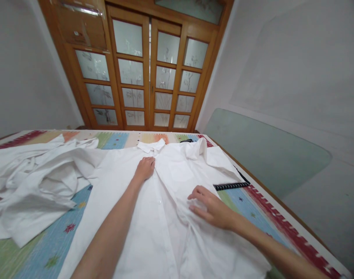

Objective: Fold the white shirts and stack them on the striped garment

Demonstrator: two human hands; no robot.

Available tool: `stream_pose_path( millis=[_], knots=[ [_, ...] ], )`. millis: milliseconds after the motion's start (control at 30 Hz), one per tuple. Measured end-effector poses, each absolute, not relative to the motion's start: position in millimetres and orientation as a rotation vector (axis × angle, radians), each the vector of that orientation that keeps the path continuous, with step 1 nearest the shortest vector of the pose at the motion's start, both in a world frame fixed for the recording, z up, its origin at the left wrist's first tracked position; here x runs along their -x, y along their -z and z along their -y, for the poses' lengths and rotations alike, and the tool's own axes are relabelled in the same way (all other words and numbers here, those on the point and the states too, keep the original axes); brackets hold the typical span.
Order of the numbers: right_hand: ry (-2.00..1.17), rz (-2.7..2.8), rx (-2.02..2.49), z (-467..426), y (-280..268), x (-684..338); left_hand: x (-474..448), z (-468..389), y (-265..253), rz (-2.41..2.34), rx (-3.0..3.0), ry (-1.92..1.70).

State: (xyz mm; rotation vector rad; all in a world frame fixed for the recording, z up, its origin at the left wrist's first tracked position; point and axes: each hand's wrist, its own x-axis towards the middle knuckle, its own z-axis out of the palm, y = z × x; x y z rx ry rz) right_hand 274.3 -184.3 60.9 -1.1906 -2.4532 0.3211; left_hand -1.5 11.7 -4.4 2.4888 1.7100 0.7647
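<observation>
A white collared shirt [127, 217] lies front up before me, with its collar [151, 146] at the far end and its button placket running toward me. My left hand [145, 169] is on the placket just below the collar, fingers bent together at its edge; its fingertips are partly hidden. Over the right front panel, my right hand [207, 207] has thumb and fingers apart, close to creased cloth. Whether it touches the cloth I cannot tell. The front panels lie partly open lower down, with folds near the right hand. One short sleeve [223, 162] spreads to the right.
Crumpled white cloth [37, 186] lies on the left side. A colourful patterned cover [60, 240] is under everything. Beneath the right sleeve shows a black spiral-bound edge [229, 186]. A small black item [186, 140] lies behind the shirt. Wooden glazed doors [150, 77] stand beyond.
</observation>
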Motion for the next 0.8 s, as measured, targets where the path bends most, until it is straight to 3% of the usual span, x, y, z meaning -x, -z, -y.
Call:
stream_pose_path(
  millis=[233, 600, 800],
  knots=[
    [-0.443, 2.818, 0.825, 251.3, -73.5, -235.1, 4.6, -13.6, 4.7, -1.674, -2.492, -0.778],
    [-0.318, 3.077, 1.099, 276.3, -46.5, -211.4, 2.7, -11.8, 4.2, -1.706, -2.498, -0.728],
    [-0.347, 3.073, 0.798, 278.6, -38.7, -212.9, 2.7, -10.5, 3.7, -1.712, -2.505, -0.722]
  ],
)
